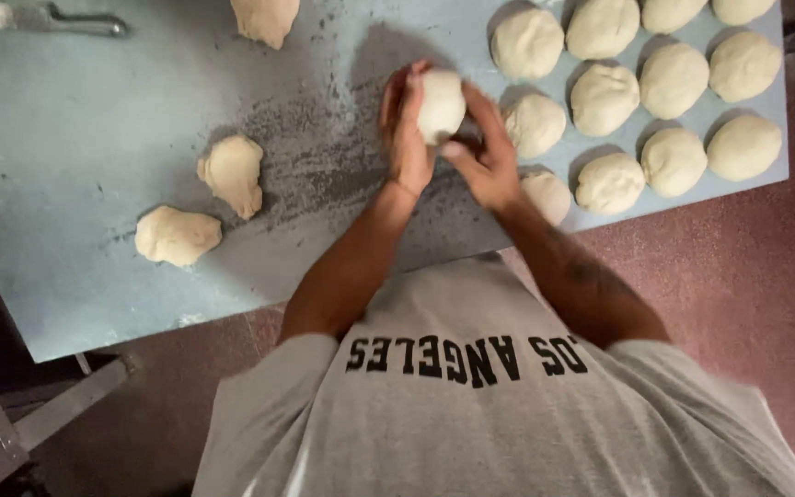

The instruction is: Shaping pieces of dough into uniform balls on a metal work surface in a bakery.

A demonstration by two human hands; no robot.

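Head view, looking straight down past a grey printed T-shirt (471, 405) onto a pale blue worktable (75, 147) dusted with dark specks. Above the table's middle, a smooth ball of dough (441, 105) cupped between both hands, lifted just off the surface. Left hand (405, 129) curved around the ball's left side, fingers upright and wrapped against it. Right hand (482, 152) closed in from the right and below, fingertips pressed to the ball's lower edge, slightly blurred. Both forearms bare, converging from the bottom of the frame. To the right, rows of rounded dough balls (674, 83) set close together on the table, the nearest ones just beside the right hand and one partly hidden behind the right wrist. To the left, two rough, unshaped dough pieces: one (232, 173) near the table's centre-left, another (177, 236) lower, close to the front edge, well apart from the hands. A third rough piece (266, 18) at the top edge. At top left, a metal tool (66, 18) with a dab of dough at its end. Reddish floor (766, 276) beyond the table's right side.
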